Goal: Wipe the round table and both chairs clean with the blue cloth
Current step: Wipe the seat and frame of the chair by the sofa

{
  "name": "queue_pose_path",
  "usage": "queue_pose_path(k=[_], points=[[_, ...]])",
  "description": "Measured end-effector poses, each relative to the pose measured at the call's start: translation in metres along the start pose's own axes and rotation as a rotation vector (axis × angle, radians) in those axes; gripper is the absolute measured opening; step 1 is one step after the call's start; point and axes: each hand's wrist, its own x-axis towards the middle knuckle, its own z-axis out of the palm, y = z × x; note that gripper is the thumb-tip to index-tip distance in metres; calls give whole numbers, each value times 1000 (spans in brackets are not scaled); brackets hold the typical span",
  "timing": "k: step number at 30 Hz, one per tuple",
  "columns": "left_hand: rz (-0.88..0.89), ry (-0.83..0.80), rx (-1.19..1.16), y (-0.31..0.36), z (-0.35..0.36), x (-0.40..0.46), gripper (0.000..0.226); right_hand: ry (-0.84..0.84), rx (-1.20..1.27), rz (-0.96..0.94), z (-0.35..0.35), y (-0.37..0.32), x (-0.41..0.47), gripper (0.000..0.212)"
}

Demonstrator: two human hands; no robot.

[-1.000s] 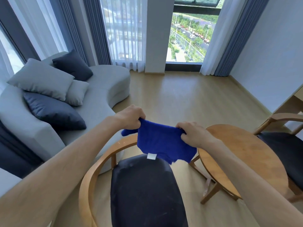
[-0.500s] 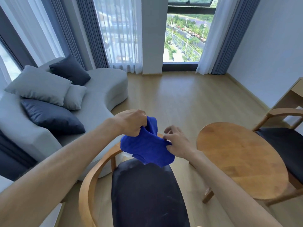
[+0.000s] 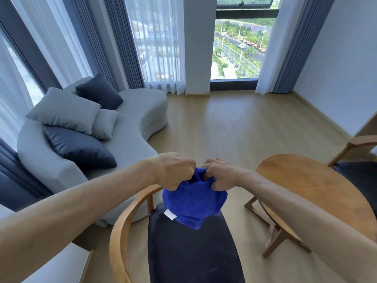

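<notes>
The blue cloth [image 3: 193, 203] hangs folded in the air, a white label at its lower left. My left hand [image 3: 175, 170] and my right hand [image 3: 219, 174] both grip its top edge, knuckles close together. Below it stands a wooden armchair [image 3: 120, 231] with a dark seat [image 3: 191, 252]. The round wooden table [image 3: 306, 180] sits to the right, partly behind my right forearm. A second chair [image 3: 361, 141] with a dark seat shows at the far right edge, only partly in view.
A grey curved sofa [image 3: 130, 144] with several grey and dark cushions stands at the left, close to the near chair. Light wooden floor [image 3: 234, 123] stretches to the window and curtains at the back. A white wall runs along the right.
My hands came together from a spread hold, so the cloth went from stretched flat to folded and bunched. The view shifted slightly downward and right.
</notes>
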Motion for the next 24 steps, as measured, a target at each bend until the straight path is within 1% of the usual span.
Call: queue_pose_path(k=[1,3,5,6,8,10,14,18,19,21,24], points=[[-29,7,-41,-4,1,-5,23,17,0,5,-1,-1,-2,12],[-102,61,-203,-13,5,-18,23,74,63,43,-5,1,-9,9],[-159,159,-374,-24,11,-31,22,142,118,71,-10,2,-15,11],[-178,206,-418,-28,16,-36,24,174,127,69,-13,3,-17,13],[-221,270,-451,-33,22,-41,30,222,148,50,-18,2,-19,14],[-263,327,-464,-36,26,-42,30,242,163,33,-23,0,-17,15],[-347,523,-476,-44,31,-40,31,304,199,18,-29,0,-16,21],[-402,682,-532,-47,37,-41,16,368,334,88,-34,1,-17,28],[-434,719,-565,-47,39,-40,17,370,379,115,-36,1,-16,31],[-478,721,-616,-49,40,-38,27,379,450,158,-38,-1,-14,36],[-453,547,-629,-47,40,-31,31,406,428,192,-41,-7,-6,36]])
